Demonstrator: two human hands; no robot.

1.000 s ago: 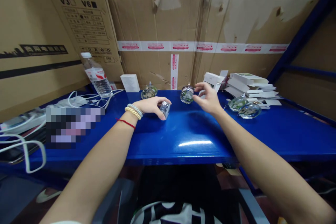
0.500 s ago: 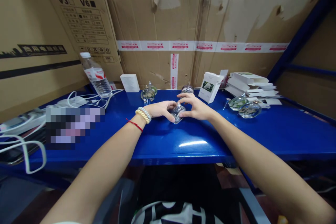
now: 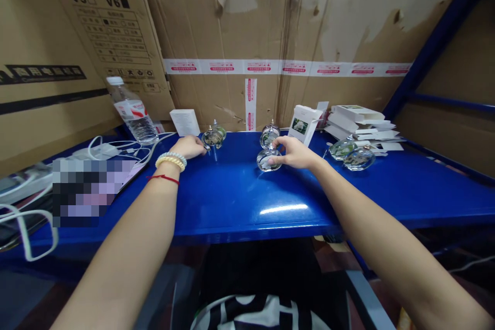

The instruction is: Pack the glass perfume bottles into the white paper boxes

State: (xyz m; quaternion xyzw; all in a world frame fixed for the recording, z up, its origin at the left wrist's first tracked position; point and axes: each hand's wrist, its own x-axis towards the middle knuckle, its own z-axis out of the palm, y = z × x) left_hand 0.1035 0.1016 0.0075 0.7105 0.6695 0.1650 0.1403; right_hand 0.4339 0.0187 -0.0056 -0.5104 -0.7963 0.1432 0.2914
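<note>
On the blue table, my right hand (image 3: pixel 296 153) pinches the right side of a round, clear glass perfume bottle (image 3: pixel 266 161). A second perfume bottle (image 3: pixel 267 137) stands just behind it, with a pointed silver top. To the left, my left hand (image 3: pixel 188 147), with beaded bands at its wrist, has its fingers closed beside another glass perfume bottle (image 3: pixel 212 137). Small shiny pieces lie at those fingertips, but what is between them is too small to make out. A greenish bottle (image 3: pixel 220 131) stands partly hidden behind that left one.
At the right are two more perfume bottles (image 3: pixel 359 158) and a stack of flattened white cartons (image 3: pixel 356 121). An opened white box (image 3: pixel 303 125) stands at the back, a closed white box (image 3: pixel 185 122) further left. A water bottle (image 3: pixel 134 116) and white cables (image 3: pixel 96 152) occupy the left.
My left hand has let go of the middle bottle and moved left to the bottles there. My right hand keeps hold of the middle bottle, now broad side toward me. The view has shifted slightly.
</note>
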